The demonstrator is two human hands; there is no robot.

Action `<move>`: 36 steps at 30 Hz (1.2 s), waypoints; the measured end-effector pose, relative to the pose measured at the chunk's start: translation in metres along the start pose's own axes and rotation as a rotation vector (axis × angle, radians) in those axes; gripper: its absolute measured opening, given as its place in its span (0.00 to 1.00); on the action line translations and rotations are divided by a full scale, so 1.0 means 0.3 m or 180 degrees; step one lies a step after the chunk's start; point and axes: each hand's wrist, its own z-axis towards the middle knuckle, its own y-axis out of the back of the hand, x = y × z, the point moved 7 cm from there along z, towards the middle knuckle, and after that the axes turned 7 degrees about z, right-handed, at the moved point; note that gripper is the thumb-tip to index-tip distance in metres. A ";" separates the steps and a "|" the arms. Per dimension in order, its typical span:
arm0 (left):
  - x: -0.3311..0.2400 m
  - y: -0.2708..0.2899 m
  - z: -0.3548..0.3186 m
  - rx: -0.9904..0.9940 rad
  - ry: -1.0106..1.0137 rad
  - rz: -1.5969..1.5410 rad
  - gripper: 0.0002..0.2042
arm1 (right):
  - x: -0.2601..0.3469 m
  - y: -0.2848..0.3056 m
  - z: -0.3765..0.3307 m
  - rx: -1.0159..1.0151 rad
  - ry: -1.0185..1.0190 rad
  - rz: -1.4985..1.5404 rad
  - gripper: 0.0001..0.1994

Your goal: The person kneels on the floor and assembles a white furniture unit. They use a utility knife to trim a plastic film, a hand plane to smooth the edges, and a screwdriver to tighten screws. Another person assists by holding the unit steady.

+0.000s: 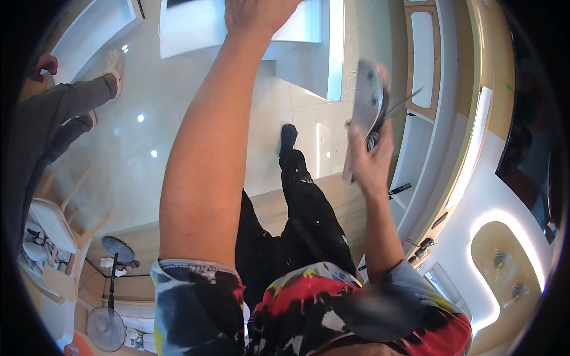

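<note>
My right hand (374, 148) is closed around a flat, grey metal tool (368, 98), held up over the floor on the right. The tool looks like a broad plate with a curved edge; blur hides its exact kind. A thin, dark pointed strip (407, 101) juts out to the right from the same grip. Stretched far forward, my left hand (261, 13) reaches over a white piece of furniture (190, 35) at the top. Its fingers are cut off by the upper edge, so what it touches is hidden.
Another person's grey-trousered legs (65, 107) and hand (44, 66) are at the left. Below them are a wooden chair (56, 222) and a standing fan (107, 328). Shelving (409, 160) runs along the right, beside a dark screen (531, 136). Glossy tiles (142, 172) cover the floor.
</note>
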 end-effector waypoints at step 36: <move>-0.031 -0.018 0.020 0.0112 0.0094 -0.0058 0.30 | 0.108 -0.122 0.353 0.0003 0.0184 -0.0786 0.26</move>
